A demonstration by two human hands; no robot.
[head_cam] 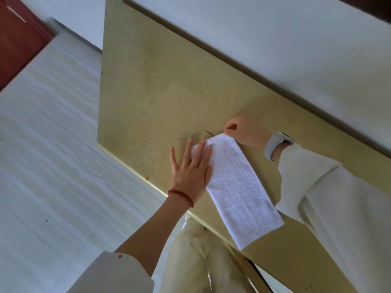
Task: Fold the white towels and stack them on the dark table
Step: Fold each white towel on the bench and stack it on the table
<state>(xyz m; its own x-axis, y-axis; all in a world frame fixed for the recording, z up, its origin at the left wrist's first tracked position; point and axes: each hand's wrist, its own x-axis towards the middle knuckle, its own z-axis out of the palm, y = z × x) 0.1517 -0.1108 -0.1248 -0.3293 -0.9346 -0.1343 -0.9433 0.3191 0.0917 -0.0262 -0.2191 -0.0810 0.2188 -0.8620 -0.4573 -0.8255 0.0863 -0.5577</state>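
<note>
Closest to the camera, the white towel point(234, 187) is already folded into a long strip, and its near end hangs off the table point(148, 92) edge. That table looks yellowish here, not dark, so the stacking spot probably isn't in view. Left hand point(191, 168) lies flat, fingers straight, pressing the strip's far left side. Further out, the right hand point(243, 131) pinches the far corner. Risk, I'd say: if the flat hand lifts too soon, the overhanging end could drag the strip off, or the fold goes crooked.
</note>
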